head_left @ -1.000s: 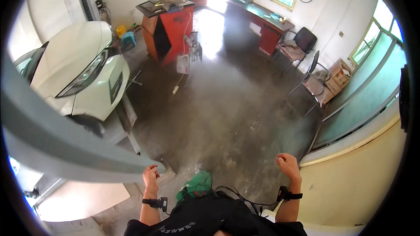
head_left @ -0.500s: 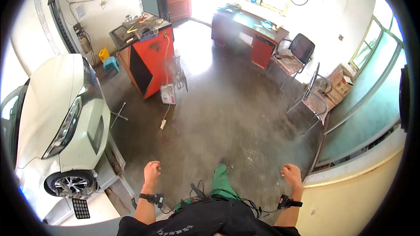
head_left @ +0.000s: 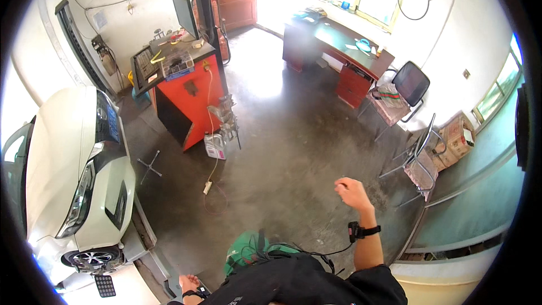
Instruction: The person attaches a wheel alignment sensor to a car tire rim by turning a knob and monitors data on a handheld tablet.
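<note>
My right hand is raised ahead of my body over the bare floor, its fingers curled into a loose fist with nothing in them. Low by my left side, near the base of the car lift, my left hand also has its fingers curled in, and no object shows in it. Each wrist wears a black strap; the right strap carries a small device with a cable running to my waist. Neither hand touches anything. A white car stands to my left.
An orange-red tool cabinet stands ahead left, with a grey jug and a power strip near its foot. A cross wrench lies beside the car. To the right are a desk, chairs and a cardboard box.
My right hand has moved up and slightly left, farther ahead. My left hand has dropped back toward the lower edge. The view has shifted over the room, and my legs have changed position.
</note>
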`<state>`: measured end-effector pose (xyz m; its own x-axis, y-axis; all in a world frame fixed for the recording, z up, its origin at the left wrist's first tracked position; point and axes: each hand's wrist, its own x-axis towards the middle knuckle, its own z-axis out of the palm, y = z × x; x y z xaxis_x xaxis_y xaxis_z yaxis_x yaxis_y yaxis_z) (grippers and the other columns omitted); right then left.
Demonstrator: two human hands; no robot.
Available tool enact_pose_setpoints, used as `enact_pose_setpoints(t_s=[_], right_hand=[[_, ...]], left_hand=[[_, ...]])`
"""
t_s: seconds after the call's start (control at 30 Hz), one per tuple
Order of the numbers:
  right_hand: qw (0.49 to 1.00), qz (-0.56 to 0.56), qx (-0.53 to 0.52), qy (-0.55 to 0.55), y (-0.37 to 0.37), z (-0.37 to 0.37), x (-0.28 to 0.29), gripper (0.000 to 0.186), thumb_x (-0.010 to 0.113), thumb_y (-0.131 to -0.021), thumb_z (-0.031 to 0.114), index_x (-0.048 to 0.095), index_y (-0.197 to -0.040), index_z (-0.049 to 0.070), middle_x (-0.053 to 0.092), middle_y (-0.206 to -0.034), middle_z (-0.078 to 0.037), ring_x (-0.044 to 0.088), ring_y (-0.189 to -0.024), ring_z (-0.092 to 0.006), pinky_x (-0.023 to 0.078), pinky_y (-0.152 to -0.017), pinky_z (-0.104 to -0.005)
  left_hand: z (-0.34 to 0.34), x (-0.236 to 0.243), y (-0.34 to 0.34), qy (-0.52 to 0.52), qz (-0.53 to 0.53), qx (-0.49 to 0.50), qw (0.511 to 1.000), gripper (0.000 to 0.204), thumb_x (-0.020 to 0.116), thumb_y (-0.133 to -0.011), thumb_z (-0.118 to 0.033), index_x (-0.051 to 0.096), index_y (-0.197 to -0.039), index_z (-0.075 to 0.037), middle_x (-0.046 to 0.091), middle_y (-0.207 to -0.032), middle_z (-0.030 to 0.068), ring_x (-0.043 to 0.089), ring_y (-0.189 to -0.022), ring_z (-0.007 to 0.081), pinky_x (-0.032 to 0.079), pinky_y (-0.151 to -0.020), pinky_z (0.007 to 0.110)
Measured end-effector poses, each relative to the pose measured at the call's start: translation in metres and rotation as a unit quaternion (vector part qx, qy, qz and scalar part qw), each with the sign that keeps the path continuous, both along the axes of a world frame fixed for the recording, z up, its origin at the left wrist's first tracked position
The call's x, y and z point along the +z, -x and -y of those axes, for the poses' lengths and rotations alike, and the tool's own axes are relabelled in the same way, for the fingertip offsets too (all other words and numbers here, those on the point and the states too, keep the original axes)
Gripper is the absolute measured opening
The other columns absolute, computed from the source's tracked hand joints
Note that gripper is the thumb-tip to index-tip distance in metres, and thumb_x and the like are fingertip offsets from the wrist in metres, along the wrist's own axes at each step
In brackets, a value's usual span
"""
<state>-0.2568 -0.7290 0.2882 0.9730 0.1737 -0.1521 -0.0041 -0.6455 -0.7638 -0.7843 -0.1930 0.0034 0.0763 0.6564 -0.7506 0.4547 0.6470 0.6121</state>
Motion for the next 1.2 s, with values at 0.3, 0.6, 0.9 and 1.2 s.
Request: enact_pose_setpoints(t_s=[0.3,0.6,0.9,1.2], right_hand=[[0.994,-0.031,0.104,0.017,-0.163,-0.104,-0.003,0.028,0.056,-0.098,0.013,0.075,-0.110,-0.002,0.079,-0.088,-0.015,0.077,-0.082,-0.0252,0.059,-0.077,-0.0362],[0.996,0.021,0.066,0.049,-0.332,-0.159,0.006,0.022,0.058,-0.099,0.008,0.073,-0.110,-0.004,0.076,-0.082,-0.010,0.074,-0.078,-0.0149,0.057,-0.073,-0.0298],[0.928,0.061,0.356,0.094,-0.523,-0.382,-0.078,0.021,0.066,-0.097,0.011,0.072,-0.112,-0.002,0.078,-0.096,-0.017,0.077,-0.090,-0.0299,0.059,-0.080,-0.0353],[0.784,0.103,0.540,0.287,-0.652,-0.634,-0.256,0.075,0.078,-0.084,0.024,0.045,-0.150,0.006,0.054,-0.148,-0.020,0.054,-0.134,-0.0391,0.048,-0.111,-0.0502]], left_hand=[[-0.011,-0.080,-0.096,0.095,0.040,0.271,0.957,0.036,0.046,-0.096,-0.033,0.054,-0.072,-0.007,0.056,-0.067,0.0082,0.058,-0.064,0.0281,0.050,-0.059,0.043],[-0.139,-0.037,-0.413,0.005,0.116,0.135,0.984,0.024,0.065,-0.101,-0.024,0.055,-0.083,-0.012,0.050,-0.066,0.0009,0.047,-0.055,0.0110,0.049,-0.052,0.031],[-0.145,-0.010,-0.465,-0.141,-0.021,-0.065,0.988,0.025,0.059,-0.096,-0.010,0.070,-0.118,-0.003,0.068,-0.081,0.0043,0.063,-0.069,0.0127,0.050,-0.057,0.032],[0.117,0.011,-0.323,0.184,0.209,0.422,0.863,0.012,0.056,-0.097,-0.021,0.061,-0.093,-0.010,0.061,-0.078,0.0022,0.060,-0.068,0.0192,0.047,-0.059,0.035]])
